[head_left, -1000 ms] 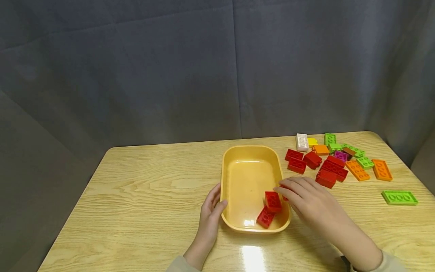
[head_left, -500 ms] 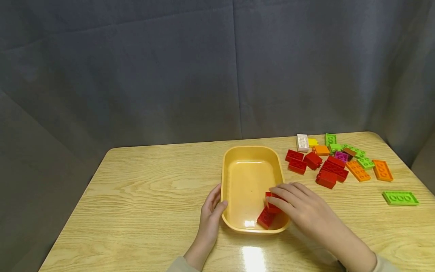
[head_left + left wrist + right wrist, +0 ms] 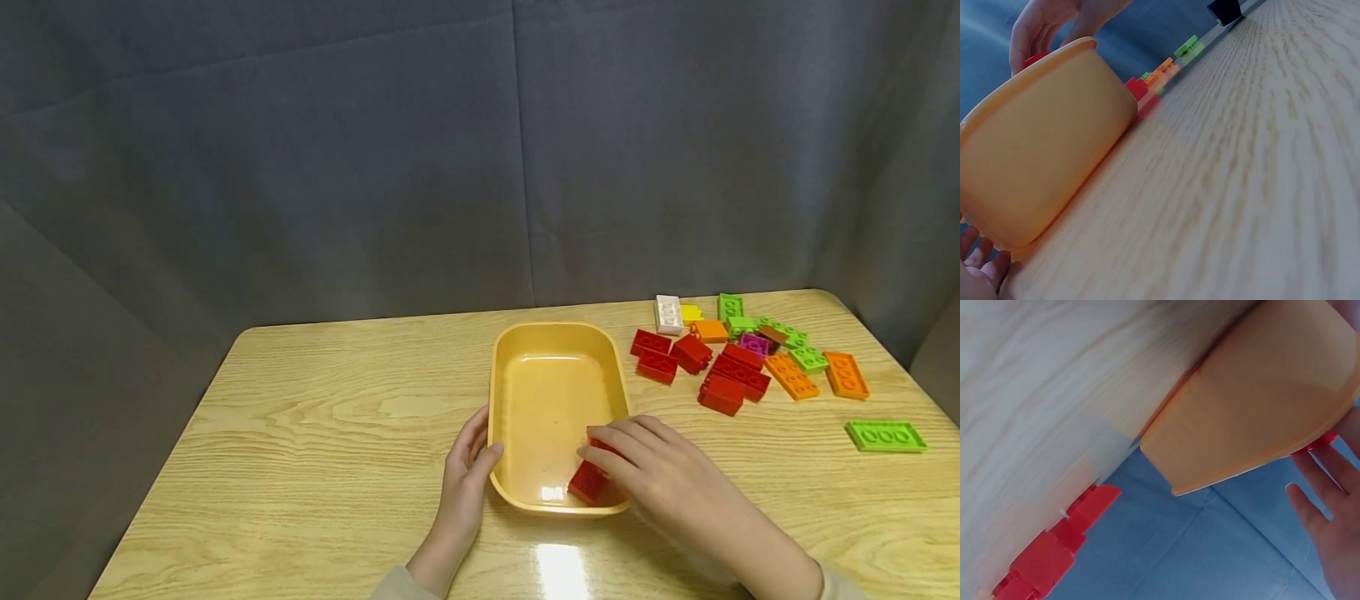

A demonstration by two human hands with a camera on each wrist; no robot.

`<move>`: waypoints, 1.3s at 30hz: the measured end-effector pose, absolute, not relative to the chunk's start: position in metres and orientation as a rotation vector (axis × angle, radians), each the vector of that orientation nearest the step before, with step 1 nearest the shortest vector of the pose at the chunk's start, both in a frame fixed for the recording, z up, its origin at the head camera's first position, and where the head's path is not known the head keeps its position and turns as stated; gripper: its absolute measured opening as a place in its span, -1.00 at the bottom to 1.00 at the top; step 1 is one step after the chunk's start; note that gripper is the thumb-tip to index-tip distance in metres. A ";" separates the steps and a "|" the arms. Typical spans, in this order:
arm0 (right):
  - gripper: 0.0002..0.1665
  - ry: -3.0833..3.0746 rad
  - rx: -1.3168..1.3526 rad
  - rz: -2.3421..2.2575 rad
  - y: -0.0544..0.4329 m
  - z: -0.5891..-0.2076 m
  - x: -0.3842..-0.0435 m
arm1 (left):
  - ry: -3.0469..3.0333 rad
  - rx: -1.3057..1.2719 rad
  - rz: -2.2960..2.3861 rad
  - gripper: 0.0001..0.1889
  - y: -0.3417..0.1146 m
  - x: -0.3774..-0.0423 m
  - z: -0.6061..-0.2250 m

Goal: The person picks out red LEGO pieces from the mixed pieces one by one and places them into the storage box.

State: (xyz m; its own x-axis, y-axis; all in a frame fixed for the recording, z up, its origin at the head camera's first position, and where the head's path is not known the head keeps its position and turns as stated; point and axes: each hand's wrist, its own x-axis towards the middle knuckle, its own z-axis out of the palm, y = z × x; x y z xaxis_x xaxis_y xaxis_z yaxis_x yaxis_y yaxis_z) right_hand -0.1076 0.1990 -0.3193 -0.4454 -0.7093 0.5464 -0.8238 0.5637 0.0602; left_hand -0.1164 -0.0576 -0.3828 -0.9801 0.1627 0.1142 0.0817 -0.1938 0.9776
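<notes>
A yellow plastic tray (image 3: pixel 555 392) stands on the table with red toy bricks in its near right corner. My left hand (image 3: pixel 463 479) grips its left wall, thumb over the rim and fingers outside. In the near right corner, my right hand (image 3: pixel 660 471) reaches over the rim and holds a red brick (image 3: pixel 1322 441), largely covered by the fingers. A red brick (image 3: pixel 587 482) lies on the tray floor just below those fingertips. The right wrist view shows the right hand's fingers at the rim with red showing beside them.
Right of the tray lie several loose red bricks (image 3: pixel 722 394). Farther right are a white brick (image 3: pixel 668 315), an orange plate (image 3: pixel 846 375) and a green plate (image 3: pixel 887 436), among other pieces. A dark curtain (image 3: pixel 390 167) hangs behind the table.
My right hand has moved left and over the tray's right rim with a red brick, then a little lower into the near right corner. My left hand keeps its grip on the tray.
</notes>
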 end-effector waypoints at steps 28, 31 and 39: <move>-0.38 -2.304 1.174 0.354 0.200 -0.316 -0.105 | 1.957 0.259 2.398 -0.40 -0.056 -0.116 -0.382; -0.39 -2.284 1.161 0.355 0.201 -0.316 -0.106 | 1.970 0.234 2.395 -0.40 -0.056 -0.116 -0.381; -0.41 -2.313 1.103 0.348 0.209 -0.314 -0.110 | 1.990 0.215 2.381 -0.42 -0.056 -0.116 -0.381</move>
